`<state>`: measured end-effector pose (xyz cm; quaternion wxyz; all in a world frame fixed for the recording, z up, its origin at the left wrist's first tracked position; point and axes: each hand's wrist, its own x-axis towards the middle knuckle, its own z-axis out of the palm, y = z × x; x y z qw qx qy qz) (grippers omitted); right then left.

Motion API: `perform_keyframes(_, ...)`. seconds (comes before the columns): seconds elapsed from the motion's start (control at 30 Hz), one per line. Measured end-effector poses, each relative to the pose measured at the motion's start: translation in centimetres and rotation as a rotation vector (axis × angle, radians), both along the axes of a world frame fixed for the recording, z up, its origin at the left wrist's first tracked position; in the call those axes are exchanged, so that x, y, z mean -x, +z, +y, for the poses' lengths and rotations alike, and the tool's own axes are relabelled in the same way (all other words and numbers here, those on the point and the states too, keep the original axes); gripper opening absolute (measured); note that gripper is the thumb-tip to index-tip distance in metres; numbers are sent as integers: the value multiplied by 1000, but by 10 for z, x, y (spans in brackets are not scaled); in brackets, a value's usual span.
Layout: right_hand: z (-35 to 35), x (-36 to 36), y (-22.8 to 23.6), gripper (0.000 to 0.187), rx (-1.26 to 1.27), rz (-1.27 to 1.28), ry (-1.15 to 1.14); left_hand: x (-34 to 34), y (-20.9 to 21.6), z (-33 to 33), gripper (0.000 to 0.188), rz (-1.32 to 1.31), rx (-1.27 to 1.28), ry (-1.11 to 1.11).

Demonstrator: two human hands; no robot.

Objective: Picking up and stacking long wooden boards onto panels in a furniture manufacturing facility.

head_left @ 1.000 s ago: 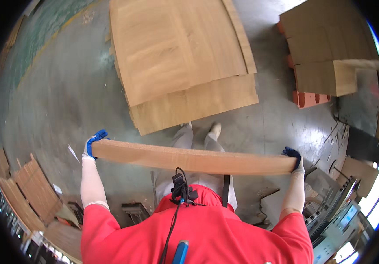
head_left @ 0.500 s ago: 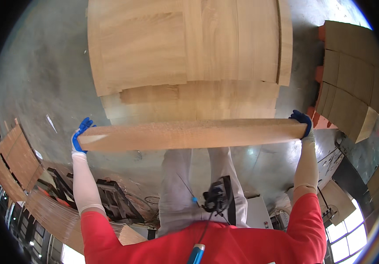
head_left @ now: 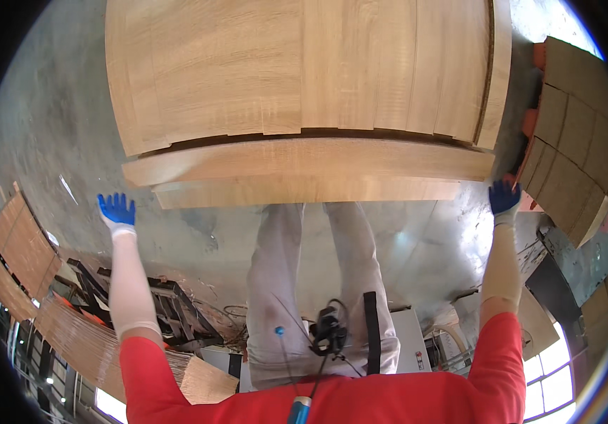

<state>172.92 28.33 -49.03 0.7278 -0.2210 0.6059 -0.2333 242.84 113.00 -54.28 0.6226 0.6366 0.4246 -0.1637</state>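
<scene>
A long wood-grain board (head_left: pixel 304 161) lies across in front of me, against the near side of a stack of wide wood-grain panels (head_left: pixel 226 71). Beneath it the edge of a lower board (head_left: pixel 311 191) sticks out toward me. My left hand (head_left: pixel 118 210), in a blue-palmed glove, is off the board's left end with fingers spread and nothing in it. Past the right end, my right hand (head_left: pixel 504 198) is likewise apart from the board, its blue gloved fingers spread and empty.
At the right stands a stack of brown cardboard packs (head_left: pixel 572 134) on orange supports. Wrapped board stacks (head_left: pixel 81 343) and a dark metal frame (head_left: pixel 169 311) are at the lower left. A white cabinet (head_left: pixel 408 339) stands beside my legs. Grey concrete floor (head_left: pixel 49 127) surrounds the panels.
The long board went from between my two hands to rest at the near side of the panel stack. Both hands let go of its ends and opened outward. The stack appears closer.
</scene>
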Motion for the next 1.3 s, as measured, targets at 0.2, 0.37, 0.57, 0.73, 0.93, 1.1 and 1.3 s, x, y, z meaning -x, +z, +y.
perform_keyframes(0.2,186,-111,-31,43,-346,-26,-164,107,11,-42,54,230,396,132)
perform_keyframes(0.37,227,-207,-46,53,-375,-350,-181,126,-21,-160,65,66,570,175)
perform_keyframes(0.57,221,-231,-59,52,-247,-246,-235,114,-21,-173,68,100,414,313)
perform_keyframes(0.73,216,-251,-35,51,-349,-244,-299,107,-10,-177,63,130,380,290)
perform_keyframes(0.93,225,-238,-61,60,-335,-249,-320,112,-10,-167,75,2,593,224)
perform_keyframes(1.1,217,-236,-50,81,-251,-148,-252,98,-9,-163,80,85,410,330)
perform_keyframes(1.3,132,-108,-73,109,94,534,-295,30,14,-70,100,48,-291,-38)
